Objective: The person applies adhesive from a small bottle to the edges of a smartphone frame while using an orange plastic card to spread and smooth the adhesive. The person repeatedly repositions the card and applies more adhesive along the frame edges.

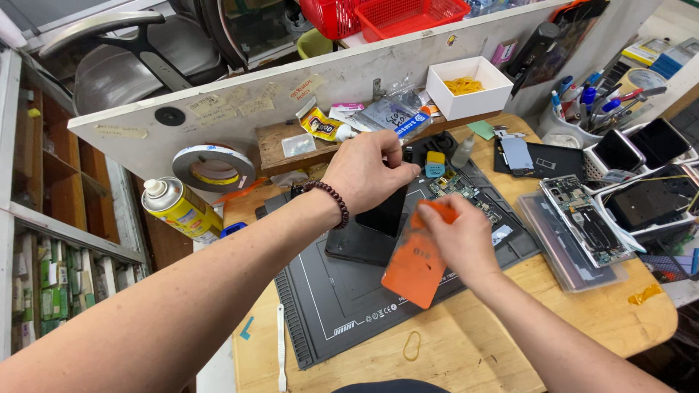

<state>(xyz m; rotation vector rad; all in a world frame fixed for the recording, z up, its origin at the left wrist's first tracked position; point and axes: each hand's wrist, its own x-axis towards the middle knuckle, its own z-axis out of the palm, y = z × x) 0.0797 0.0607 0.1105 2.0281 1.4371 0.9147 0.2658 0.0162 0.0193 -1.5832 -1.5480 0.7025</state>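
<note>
Nearer the person than the right hand (460, 236), the dark ribbed work mat (328, 306) and wooden bench (510, 342) lie open — only a yellow rubber band (411, 346) and a white plastic strip (281, 349) there. Outward of that hand, an opened phone on a clear tray (582, 225) blocks the way. Beyond the left hand (366, 173), a grey partition board (291, 94) closes off the bench; a yellow spray can (180, 207) and tape roll (212, 166) crowd its outer side.

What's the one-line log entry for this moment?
left hand: gripping dark phone | right hand: holding orange card | surface: black mat | nearby: spray can, tape roll
</note>
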